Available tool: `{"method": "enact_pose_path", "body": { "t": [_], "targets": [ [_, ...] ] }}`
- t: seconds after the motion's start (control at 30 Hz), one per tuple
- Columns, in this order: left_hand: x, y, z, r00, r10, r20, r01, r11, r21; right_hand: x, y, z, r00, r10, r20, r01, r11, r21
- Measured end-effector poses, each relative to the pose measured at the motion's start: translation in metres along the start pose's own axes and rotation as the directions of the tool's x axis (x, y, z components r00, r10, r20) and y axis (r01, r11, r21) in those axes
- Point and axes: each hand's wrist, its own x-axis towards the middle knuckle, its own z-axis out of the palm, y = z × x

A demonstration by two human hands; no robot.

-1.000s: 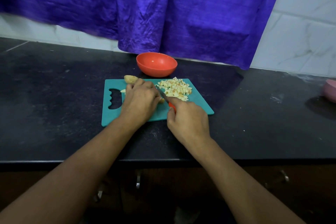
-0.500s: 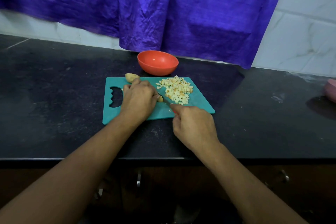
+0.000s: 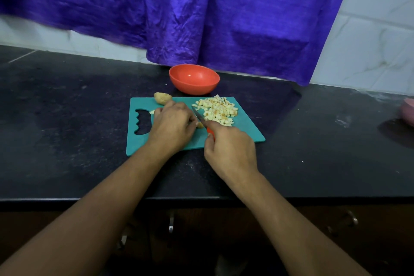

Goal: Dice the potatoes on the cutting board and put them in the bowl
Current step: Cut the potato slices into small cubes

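Observation:
A teal cutting board [image 3: 246,131] lies on the black counter. A pile of diced potato [image 3: 218,111] sits on its far right part. My left hand [image 3: 171,125] holds down a potato piece [image 3: 200,125] that is mostly hidden under the fingers. My right hand [image 3: 230,152] grips a red-handled knife [image 3: 201,120], its blade angled against that piece. A whole potato piece with skin [image 3: 162,97] rests at the board's far left edge. The orange bowl [image 3: 194,79] stands empty just behind the board.
A purple curtain [image 3: 201,13] hangs behind the bowl. A pink object [image 3: 408,111] sits at the counter's far right edge. The counter's front edge [image 3: 67,199] runs below my forearms, with cabinet handles underneath.
My right hand drew back with the knife half a second ago, then came forward again, so the blade is once more at the potato piece. My left hand stayed in place.

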Motion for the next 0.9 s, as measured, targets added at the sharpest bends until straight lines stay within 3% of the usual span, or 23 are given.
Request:
{"method": "enact_pose_path", "body": {
  "t": [0.43,0.67,0.8,0.9],
  "targets": [
    [0.002,0.001,0.002,0.999,-0.021,0.024,0.019,0.996,0.090,-0.009,0.007,0.002,0.991,-0.073,0.109,0.089,0.985,-0.147],
    [0.005,-0.006,0.001,0.994,-0.107,-0.024,0.105,0.992,-0.076,-0.014,0.032,-0.008,0.996,0.089,-0.004,-0.088,0.988,0.126],
    [0.007,-0.015,0.000,0.962,-0.243,-0.125,0.205,0.943,-0.261,-0.015,0.032,-0.007,0.999,0.021,-0.043,-0.016,0.993,0.119],
    [0.007,-0.016,-0.001,0.949,-0.292,-0.121,0.247,0.923,-0.294,-0.017,0.027,0.001,0.995,-0.102,0.007,0.102,0.994,0.041]
  ]
}}
